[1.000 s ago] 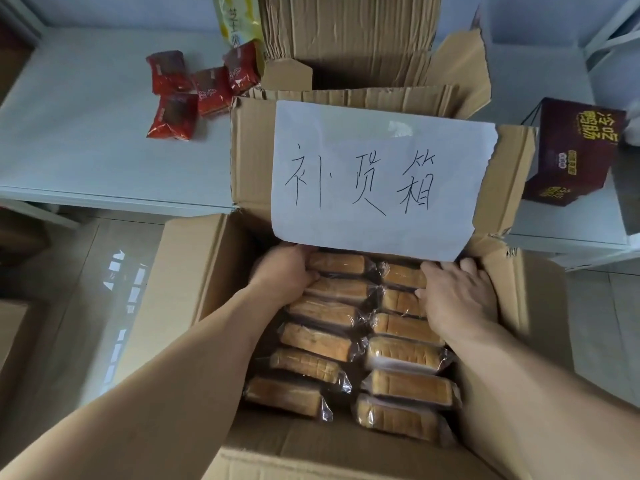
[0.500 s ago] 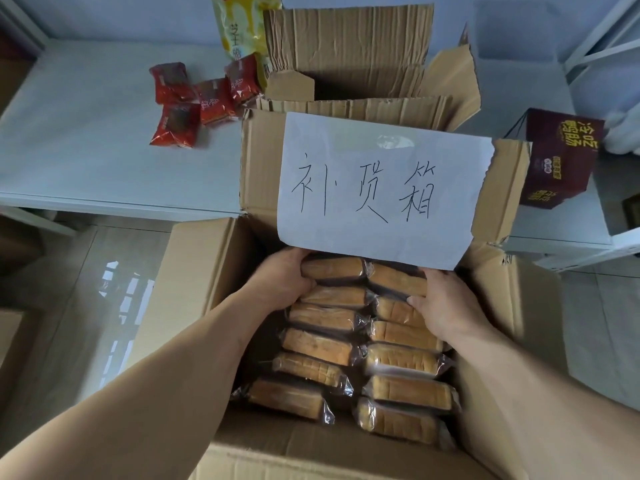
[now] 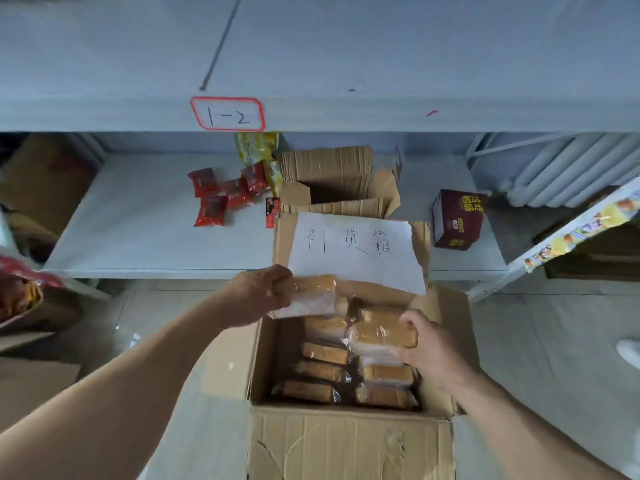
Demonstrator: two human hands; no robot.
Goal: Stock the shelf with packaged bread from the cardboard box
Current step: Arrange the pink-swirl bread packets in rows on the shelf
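An open cardboard box point(image 3: 349, 445) stands on the floor with several clear-wrapped bread packs point(image 3: 323, 353) in two rows inside. My left hand point(image 3: 258, 296) grips one bread pack point(image 3: 310, 296) lifted above the box's far left corner. My right hand point(image 3: 427, 348) holds another bread pack point(image 3: 379, 336) raised just above the right row. A white handwritten paper point(image 3: 353, 251) is stuck to the box's far flap. The pale shelf point(image 3: 138, 220) lies beyond the box, and an upper shelf board carries the label "1-2" point(image 3: 228, 114).
On the lower shelf lie red snack packets point(image 3: 221, 195), a yellow bag point(image 3: 256, 147), a smaller open cardboard box point(image 3: 332, 181) and a dark red carton point(image 3: 457, 220). A radiator point(image 3: 571, 168) stands at the right. More cardboard and a red bag point(image 3: 17, 289) sit at the left.
Both hands have lifted one bread pack each out of the box. The view has pulled back and tilted up, so the upper shelf with its label now shows.
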